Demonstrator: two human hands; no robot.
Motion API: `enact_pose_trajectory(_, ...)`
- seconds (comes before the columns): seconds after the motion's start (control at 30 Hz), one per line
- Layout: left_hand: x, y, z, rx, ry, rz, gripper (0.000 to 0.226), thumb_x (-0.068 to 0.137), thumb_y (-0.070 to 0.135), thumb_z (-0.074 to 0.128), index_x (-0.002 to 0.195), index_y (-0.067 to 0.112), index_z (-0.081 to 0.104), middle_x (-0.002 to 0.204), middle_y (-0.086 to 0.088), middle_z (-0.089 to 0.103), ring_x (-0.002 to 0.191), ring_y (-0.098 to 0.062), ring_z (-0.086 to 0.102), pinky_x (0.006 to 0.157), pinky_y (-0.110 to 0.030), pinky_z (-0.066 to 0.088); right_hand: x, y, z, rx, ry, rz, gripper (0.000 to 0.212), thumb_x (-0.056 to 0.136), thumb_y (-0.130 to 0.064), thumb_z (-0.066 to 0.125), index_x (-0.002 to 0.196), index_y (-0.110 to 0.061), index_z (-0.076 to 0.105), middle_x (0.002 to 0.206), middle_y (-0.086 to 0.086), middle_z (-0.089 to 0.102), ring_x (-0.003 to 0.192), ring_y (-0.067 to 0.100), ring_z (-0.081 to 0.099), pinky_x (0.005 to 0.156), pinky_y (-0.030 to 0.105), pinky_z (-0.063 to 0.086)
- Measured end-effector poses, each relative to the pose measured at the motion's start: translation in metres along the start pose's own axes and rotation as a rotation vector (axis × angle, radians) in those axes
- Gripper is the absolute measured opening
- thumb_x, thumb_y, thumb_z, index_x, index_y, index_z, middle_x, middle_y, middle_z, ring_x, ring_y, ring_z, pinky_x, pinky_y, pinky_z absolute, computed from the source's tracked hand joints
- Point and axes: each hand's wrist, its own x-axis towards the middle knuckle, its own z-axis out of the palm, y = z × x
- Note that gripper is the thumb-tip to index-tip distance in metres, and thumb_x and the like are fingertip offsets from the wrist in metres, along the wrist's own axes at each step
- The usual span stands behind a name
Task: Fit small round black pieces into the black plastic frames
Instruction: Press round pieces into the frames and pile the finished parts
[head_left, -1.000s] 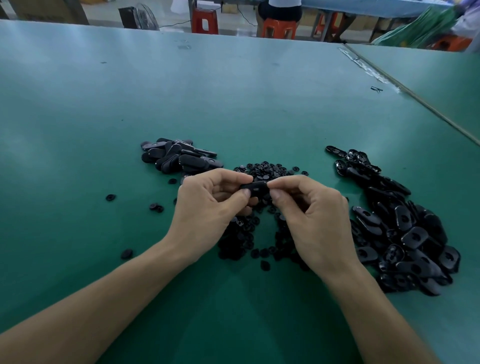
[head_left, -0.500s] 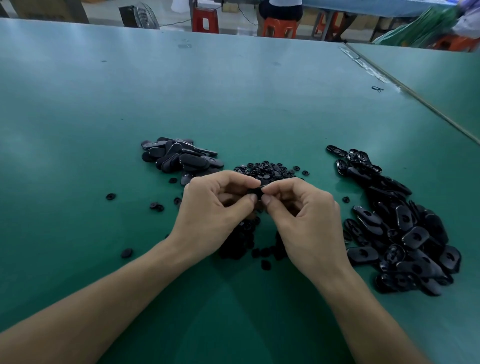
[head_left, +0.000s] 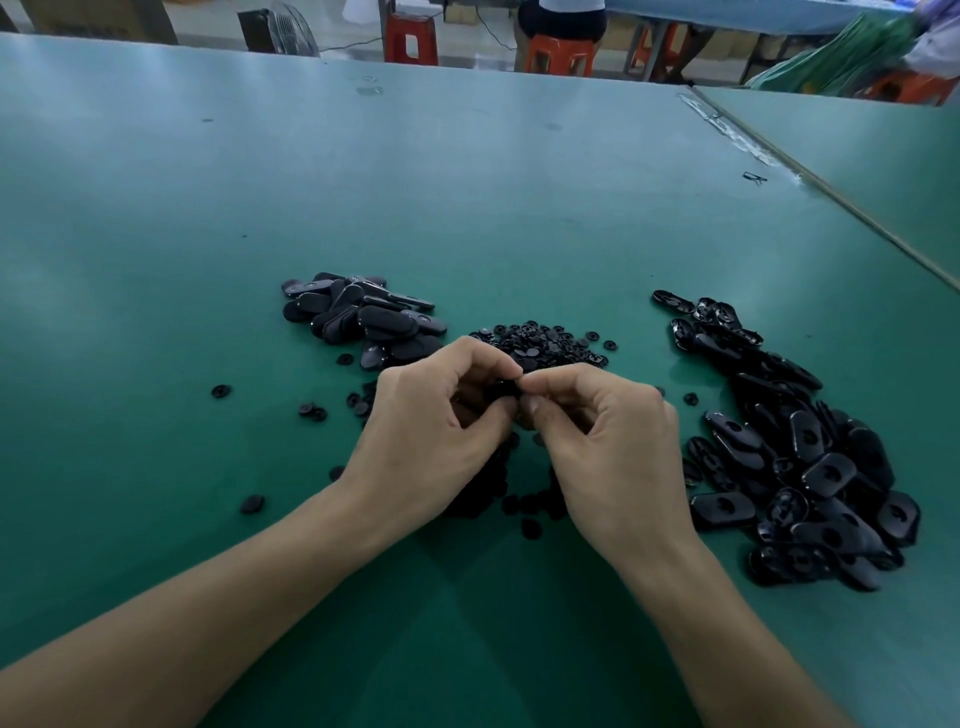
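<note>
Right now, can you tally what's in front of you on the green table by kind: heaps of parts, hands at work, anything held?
Frame heaps: 2, the left heap and the right heap
Round-piece heaps: 1, the middle heap
Hands: 2, the left hand and the right hand
Held parts: 1, the black part pinched between them
Total: 6

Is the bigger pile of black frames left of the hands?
No, the bigger pile lies beside the right hand; the left pile is smaller.

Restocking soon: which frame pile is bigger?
The right frame pile, beside the right hand: it sprawls far wider than the compact left frame pile beyond the left hand.
</note>
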Motion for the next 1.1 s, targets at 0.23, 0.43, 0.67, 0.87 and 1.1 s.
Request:
enact_pose_trajectory(0.23, 0.0, -0.002, 0.0, 0.024, 0.027, 0.002, 0.03, 0.084, 0.001, 0.075, 0.092, 0.028, 0.066, 0.083, 0.016, 0.073, 0.068, 0.0, 0.07, 0.064, -0.011, 0.052, 0.001, -0.001, -0.003, -0.01, -0.034, -0.061, 0.024, 0.087, -0.003, 0.073, 0.1, -0.022, 0.08, 0.088, -0.023, 0.074, 0.081, -0.008, 0.069, 0.077, 0.011, 0.054)
enact_pose_trajectory(0.43, 0.001, -0.004, 0.0, -0.028, 0.044, -0.003, 0.026, 0.085, 0.01, 0.072, 0.095, 0.033, 0.065, 0.085, 0.016, 0.073, 0.072, -0.003, 0.068, 0.068, -0.016, 0.053, 0.002, 0.001, -0.003, -0.016, 0.017, -0.08, 0.024, 0.087, -0.006, 0.073, 0.101, -0.026, 0.077, 0.088, -0.016, 0.073, 0.083, 0.0, 0.068, 0.075, 0.008, 0.049)
enact_pose_trajectory(0.67, 0.001, -0.001, -0.003, -0.187, -0.024, -0.063, 0.023, 0.083, 0.012, 0.072, 0.095, 0.031, 0.069, 0.09, 0.009, 0.076, 0.084, -0.011, 0.072, 0.079, -0.025, 0.058, 0.007, 0.005, -0.011, 0.104, -0.072, -0.04, 0.027, 0.086, -0.007, 0.075, 0.099, -0.03, 0.076, 0.091, -0.019, 0.075, 0.087, -0.002, 0.07, 0.078, 0.009, 0.05)
enact_pose_trajectory(0.87, 0.001, -0.001, -0.004, -0.215, -0.026, -0.09, 0.031, 0.084, -0.001, 0.077, 0.098, 0.026, 0.073, 0.09, 0.005, 0.077, 0.082, -0.013, 0.074, 0.079, -0.027, 0.059, 0.008, 0.008, -0.015, 0.124, -0.102, -0.018, 0.021, 0.085, -0.01, 0.078, 0.093, -0.029, 0.074, 0.087, -0.019, 0.075, 0.082, 0.0, 0.071, 0.076, 0.012, 0.052)
enact_pose_trajectory(1.1, 0.0, 0.001, -0.004, -0.215, -0.049, -0.091, 0.03, 0.083, 0.0, 0.078, 0.097, 0.027, 0.075, 0.086, 0.005, 0.078, 0.079, -0.012, 0.075, 0.076, -0.024, 0.06, 0.009, 0.007, -0.016, 0.099, -0.16, 0.04, 0.016, 0.087, -0.011, 0.075, 0.085, -0.027, 0.07, 0.079, -0.015, 0.073, 0.069, 0.0, 0.067, 0.065, 0.012, 0.05)
